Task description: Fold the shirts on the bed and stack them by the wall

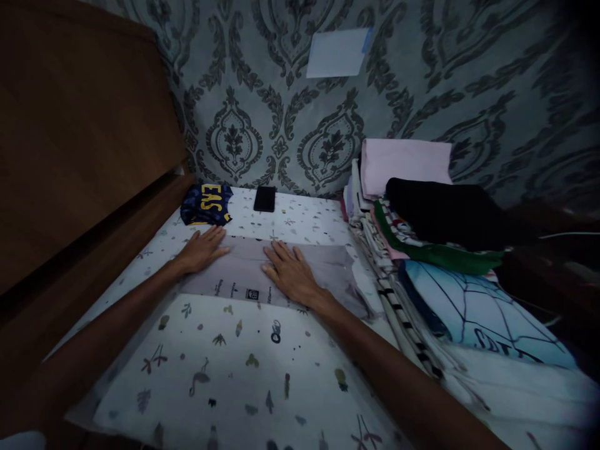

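A greyish-mauve folded cloth (244, 265) with small dark print along its near edge lies flat across a white patterned sheet (262, 375). On its left end rests my left hand (202, 250), palm down with the fingers spread. Near the cloth's middle my right hand (291, 272) also lies palm down, fingers apart. Neither hand grips anything. Just beyond my left hand is a bundled dark blue garment (206, 204) with yellow letters. A small black flat object (265, 199) lies near the wall.
Stacks of folded clothes stand on the right, with a pink cloth (403, 165), a black cloth (445, 212) and a light blue printed one (487, 319). Brown wooden furniture (84, 125) borders the left. A patterned wall (281, 112) closes off the back.
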Demonstrator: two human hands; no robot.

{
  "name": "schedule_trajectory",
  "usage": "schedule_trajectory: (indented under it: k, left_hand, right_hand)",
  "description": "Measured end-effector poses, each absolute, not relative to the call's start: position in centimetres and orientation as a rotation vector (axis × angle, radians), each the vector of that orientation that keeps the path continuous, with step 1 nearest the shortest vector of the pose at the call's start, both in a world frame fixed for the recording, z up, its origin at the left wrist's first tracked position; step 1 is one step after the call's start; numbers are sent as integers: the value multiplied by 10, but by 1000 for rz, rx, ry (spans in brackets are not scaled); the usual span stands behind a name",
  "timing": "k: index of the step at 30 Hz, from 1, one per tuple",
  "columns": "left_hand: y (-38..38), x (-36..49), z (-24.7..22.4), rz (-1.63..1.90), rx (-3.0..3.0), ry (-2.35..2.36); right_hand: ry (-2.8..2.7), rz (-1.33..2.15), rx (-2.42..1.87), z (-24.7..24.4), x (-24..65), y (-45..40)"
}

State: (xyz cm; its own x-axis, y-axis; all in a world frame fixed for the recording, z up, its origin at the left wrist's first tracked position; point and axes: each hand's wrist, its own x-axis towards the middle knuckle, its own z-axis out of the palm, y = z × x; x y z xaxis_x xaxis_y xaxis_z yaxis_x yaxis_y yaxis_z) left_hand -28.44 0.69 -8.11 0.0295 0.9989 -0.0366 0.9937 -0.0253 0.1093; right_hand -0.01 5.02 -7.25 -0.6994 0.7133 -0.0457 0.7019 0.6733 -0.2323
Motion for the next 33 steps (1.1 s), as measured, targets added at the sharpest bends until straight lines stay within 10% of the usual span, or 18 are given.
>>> schedule_trajectory:
  k: [16,25,33]
  left_hand:
    - [28,-308,-38,467,1560,2242]
    - [46,-229,11,1056,1482,1787]
    - [71,-120,-46,930,1282,1588]
  right_hand:
    - [-2886,350,-677,-39,-126,-43]
    - [-1819,1233,-1053,-37,-48,-22]
    - [-946,1885,-1152,-63,32,-19]
